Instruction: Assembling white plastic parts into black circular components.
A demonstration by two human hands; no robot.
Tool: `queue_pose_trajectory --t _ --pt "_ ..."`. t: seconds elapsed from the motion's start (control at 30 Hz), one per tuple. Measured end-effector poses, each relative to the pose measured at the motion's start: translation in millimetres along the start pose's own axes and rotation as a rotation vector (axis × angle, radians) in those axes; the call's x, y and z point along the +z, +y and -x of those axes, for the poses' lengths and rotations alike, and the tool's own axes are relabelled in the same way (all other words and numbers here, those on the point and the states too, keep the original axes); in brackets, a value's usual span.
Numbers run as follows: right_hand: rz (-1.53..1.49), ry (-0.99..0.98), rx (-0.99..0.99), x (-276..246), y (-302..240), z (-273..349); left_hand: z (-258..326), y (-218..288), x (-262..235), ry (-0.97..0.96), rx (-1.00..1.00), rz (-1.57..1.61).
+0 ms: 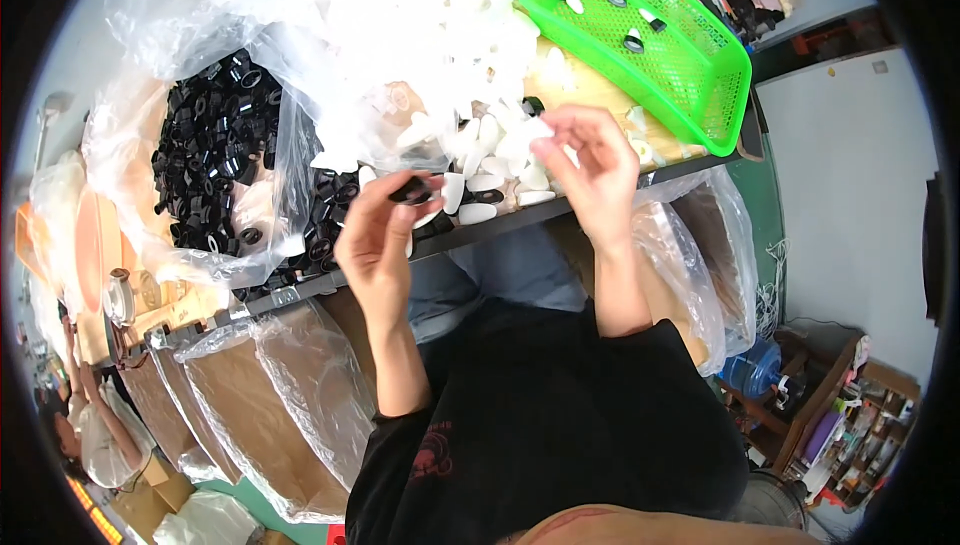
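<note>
My left hand (378, 240) is closed on a black ring-shaped cap (409, 191), pinched between thumb and fingers just above the table's front edge. To its right, my right hand (598, 170) pinches a white tapered plastic piece (541, 130), overexposed at its far end. The two hands and their parts are apart. Between them lie several loose white oval pieces (478, 213) on the table, with a few black caps mixed in. More black caps (322, 227) are scattered to the left of my left hand.
A clear plastic bag (296, 140) full of black caps (215, 155) lies open at the left. At the back right, a green basket (735, 110) holds several joined black-and-white pieces (634, 41). Plastic-covered boxes (290, 385) stand below the table edge. Another person (110, 435) is at the far left.
</note>
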State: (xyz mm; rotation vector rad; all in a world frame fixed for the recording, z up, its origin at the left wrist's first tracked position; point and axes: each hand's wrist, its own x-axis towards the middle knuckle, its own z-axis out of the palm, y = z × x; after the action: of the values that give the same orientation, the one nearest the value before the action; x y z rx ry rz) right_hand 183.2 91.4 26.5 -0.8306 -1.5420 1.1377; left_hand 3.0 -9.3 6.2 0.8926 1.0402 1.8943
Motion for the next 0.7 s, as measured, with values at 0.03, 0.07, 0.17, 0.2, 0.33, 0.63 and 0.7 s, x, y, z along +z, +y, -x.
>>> queue_pose_trajectory --t 0.03,0.07,0.17,0.2,0.33,0.63,0.7 --pt "-0.078 -0.029 -0.107 4.2 -6.6 7.1 1.0 3.6 10.1 -0.003 -0.025 -0.031" --pt "-0.120 -0.076 -0.174 8.4 -9.0 12.3 1.6 5.5 15.6 -0.036 -0.012 -0.060" --pt "-0.019 -0.078 -0.426 18.7 -16.6 11.1 7.1 9.1 17.4 -0.112 -0.005 -0.246" --pt "-0.018 -0.077 -0.427 19.8 -17.5 10.7 6.9 9.6 18.4 -0.114 -0.005 -0.246" --pt "0.082 -0.104 -0.519 24.9 -20.2 11.1 7.7 16.0 23.6 -0.111 0.127 -0.385" --pt "0.185 -0.091 -0.609 30.3 -16.6 15.0 9.3 12.3 25.3 -0.092 0.145 -0.443" --pt "0.188 -0.090 -0.621 30.7 -16.6 13.2 9.3 15.8 25.8 -0.082 0.132 -0.450"
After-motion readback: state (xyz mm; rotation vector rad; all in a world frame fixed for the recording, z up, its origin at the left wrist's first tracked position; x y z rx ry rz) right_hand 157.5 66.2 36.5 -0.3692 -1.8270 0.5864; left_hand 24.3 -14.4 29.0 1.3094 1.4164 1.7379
